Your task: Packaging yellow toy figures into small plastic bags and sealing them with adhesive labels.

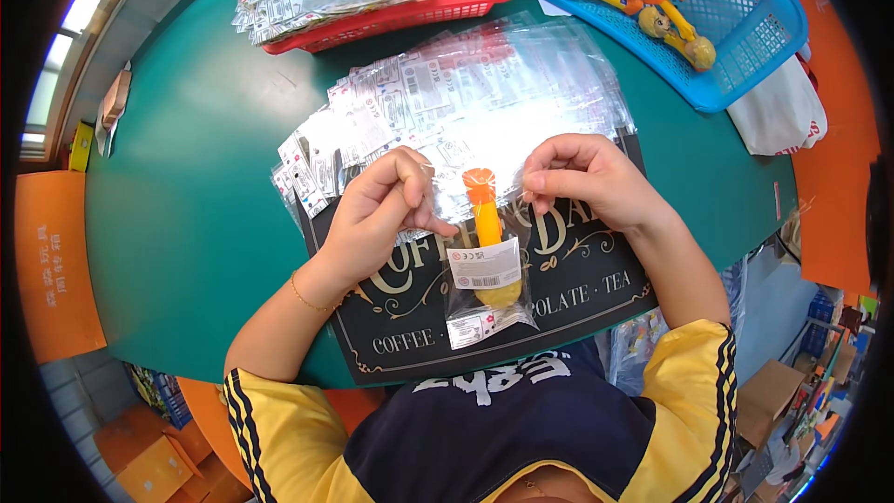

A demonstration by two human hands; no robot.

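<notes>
A clear plastic bag (pixel 462 289) with a white label hangs over the dark printed mat (pixel 410 312) in front of me. Inside it is a yellow toy (pixel 486 220) with an orange end uppermost; the label covers its middle, and a rounded yellow part shows below. My left hand (pixel 391 196) pinches the bag's upper left side, fingers curled. At the upper right side, my right hand (pixel 582 182) pinches the clear film between thumb and forefinger. Just beyond both hands lies a fanned pile of flat clear bags (pixel 400 112) with printed cards.
A red basket (pixel 391 26) heaped with bags stands at the far side of the green table (pixel 196 168). To its right, a blue basket (pixel 745 56) holds several yellow-orange toys (pixel 656 23). A white cloth (pixel 778 116) sits beside it. Orange boxes (pixel 60 265) flank the table.
</notes>
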